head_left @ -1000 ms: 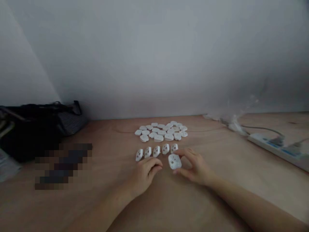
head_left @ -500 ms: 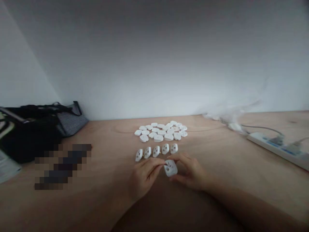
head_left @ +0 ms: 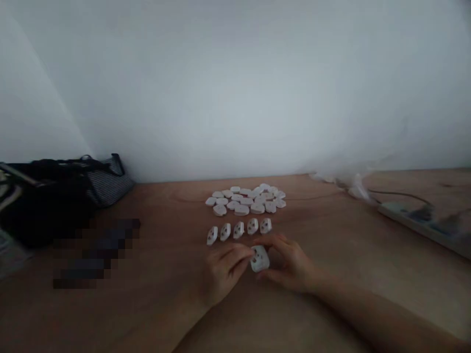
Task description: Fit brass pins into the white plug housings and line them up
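Note:
A small white plug adapter (head_left: 259, 260), squarish with dark holes in its face, is gripped by my right hand (head_left: 292, 264), thumb below and fingers above. My left hand (head_left: 226, 269) is closed in a pinch, its fingertips against the adapter's upper left face; whatever they may hold is too small to make out. Just beyond my hands several similar white adapters stand on edge in a row, the middle adapter (head_left: 238, 230) among them, holes facing me. Behind that row lies a loose group of white pieces (head_left: 242, 210), mostly flat.
On the wooden table (head_left: 165, 264), a black bag (head_left: 47, 201) and a striped pouch (head_left: 108, 181) are at the left. A pixelated dark object (head_left: 99, 252) lies nearer. At the right are a power strip (head_left: 415, 223) with plugs and cables, and clear plastic (head_left: 358, 189) by the wall.
The picture has darkened. The adapter in my right hand has tilted slightly, and my left fingertips have shifted a little right onto its face. The row and group have not moved.

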### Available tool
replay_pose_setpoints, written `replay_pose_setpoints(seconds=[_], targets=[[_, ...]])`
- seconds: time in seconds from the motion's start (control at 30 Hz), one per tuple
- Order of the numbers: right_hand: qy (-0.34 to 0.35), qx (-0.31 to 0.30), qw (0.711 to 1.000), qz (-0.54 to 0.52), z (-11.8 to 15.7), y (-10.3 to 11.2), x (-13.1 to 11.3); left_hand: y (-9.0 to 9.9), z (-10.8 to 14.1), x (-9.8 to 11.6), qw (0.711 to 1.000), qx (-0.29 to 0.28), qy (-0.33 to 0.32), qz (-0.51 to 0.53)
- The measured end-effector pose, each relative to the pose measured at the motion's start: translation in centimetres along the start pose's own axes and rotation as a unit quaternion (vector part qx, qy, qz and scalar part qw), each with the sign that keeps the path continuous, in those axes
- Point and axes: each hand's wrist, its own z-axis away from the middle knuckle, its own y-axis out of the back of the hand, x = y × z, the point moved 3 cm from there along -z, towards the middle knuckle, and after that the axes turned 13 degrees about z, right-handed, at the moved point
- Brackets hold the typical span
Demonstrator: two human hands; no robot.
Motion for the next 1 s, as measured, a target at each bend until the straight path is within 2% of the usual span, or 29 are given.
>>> replay_pose_setpoints(seconds=[0.2,0.4,0.53,0.67,0.8,1.0], targets=[[0.004,0.004,1.0,-0.002,-0.1,0.2,-0.2,0.1,-0.1,-0.3,0.999,0.027,0.024,-0.002],[0.029,0.005,0.999,0.018,-0.1,0.2,-0.6,-0.1,0.0,-0.7,0.999,0.016,0.046,0.003],[0.043,0.002,0.999,0.01,0.0,0.1,-0.9,-0.2,-0.1,-0.4,0.999,-0.018,0.04,0.001],[0.017,0.015,1.0,0.008,0.0,0.3,-0.7,0.6,-0.3,-0.2,0.997,-0.029,0.065,0.014],[-0.031,0.009,0.999,-0.036,0.0,0.2,-0.3,0.5,-0.2,-0.7,0.987,-0.101,0.101,0.074],[-0.071,0.005,0.993,-0.096,0.0,0.0,-0.1,0.1,0.2,-1.4,0.988,-0.093,0.084,0.092]])
